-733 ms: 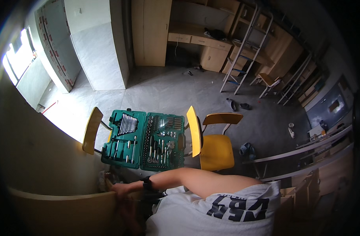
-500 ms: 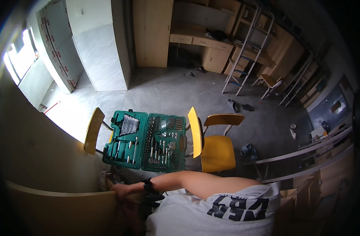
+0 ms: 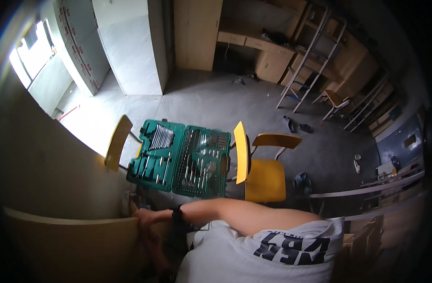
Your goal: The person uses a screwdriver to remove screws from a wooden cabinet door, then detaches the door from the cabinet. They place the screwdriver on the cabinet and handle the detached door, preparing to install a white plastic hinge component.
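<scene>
My right hand point(image 3: 144, 218) reaches left across my body, a black band on its wrist. It is closed at the end of a pale wooden panel point(image 3: 74, 223); what its fingers hold, if anything, is hidden. Just below it, in shadow, is my left hand point(image 3: 152, 238), close to the panel's face; its fingers are too dim to make out. Beyond my hands lies an opened green tool case point(image 3: 177, 160), with spanners point(image 3: 162, 137), sockets and ratchets in its moulded slots. The case appears to rest across chairs.
A yellow chair point(image 3: 265, 179) stands right of the case, with chair backrests point(image 3: 118, 144) at either side. Slippers point(image 3: 290, 124) lie on the grey floor point(image 3: 201, 99). Farther off are a metal ladder point(image 3: 303, 70), wooden desks point(image 3: 272, 63) and a wardrobe point(image 3: 194, 35). A bright window point(image 3: 34, 52) is at left.
The view has shifted, so the room sits slightly higher and farther right. My left forearm shows more clearly below the right hand. Both hands stay by the panel's end.
</scene>
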`<state>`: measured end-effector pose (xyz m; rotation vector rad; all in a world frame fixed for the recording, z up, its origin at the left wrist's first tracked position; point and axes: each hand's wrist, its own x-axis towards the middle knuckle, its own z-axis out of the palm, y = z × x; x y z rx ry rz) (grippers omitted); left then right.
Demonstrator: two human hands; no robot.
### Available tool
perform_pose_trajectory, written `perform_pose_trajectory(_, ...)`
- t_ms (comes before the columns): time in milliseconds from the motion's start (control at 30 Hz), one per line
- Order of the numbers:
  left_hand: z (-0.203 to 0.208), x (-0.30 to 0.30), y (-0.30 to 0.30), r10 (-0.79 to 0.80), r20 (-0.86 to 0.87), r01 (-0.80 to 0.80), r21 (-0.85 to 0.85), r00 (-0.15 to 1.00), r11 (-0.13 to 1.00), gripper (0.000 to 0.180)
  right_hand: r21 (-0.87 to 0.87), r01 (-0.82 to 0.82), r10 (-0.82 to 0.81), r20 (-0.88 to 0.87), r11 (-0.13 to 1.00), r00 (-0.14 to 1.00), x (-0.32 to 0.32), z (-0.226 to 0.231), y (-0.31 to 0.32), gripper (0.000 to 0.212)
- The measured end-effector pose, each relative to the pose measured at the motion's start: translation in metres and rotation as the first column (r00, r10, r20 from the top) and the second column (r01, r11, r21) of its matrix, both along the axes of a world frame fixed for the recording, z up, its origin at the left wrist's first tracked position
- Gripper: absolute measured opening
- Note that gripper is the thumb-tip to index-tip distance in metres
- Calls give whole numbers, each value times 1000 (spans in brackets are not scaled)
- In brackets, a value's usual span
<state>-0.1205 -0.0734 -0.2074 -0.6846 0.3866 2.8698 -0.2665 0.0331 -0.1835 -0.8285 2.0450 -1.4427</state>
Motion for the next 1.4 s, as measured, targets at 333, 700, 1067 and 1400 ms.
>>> perform_pose_trajectory(333,20,9,29,-205,-147,39,-713,968,700,8,-13,44,-43,26,999,999,24,24,24,36)
perform_pose_trajectory(700,9,7,18,-160,-175,157,-27,971,987,19,-39,40,-37,53,998,998,20,27,23,44)
perform_pose_trajectory(1067,22,-1,25,-77,4,70,-456,997,887,21,33,-16,14,51,999,999,13,40,26,37)
perform_pose_trajectory(1400,-1,-2,14,-46,-51,34,-209,998,977,15,-16,-28,29,113,999,993,10,30,20,39)
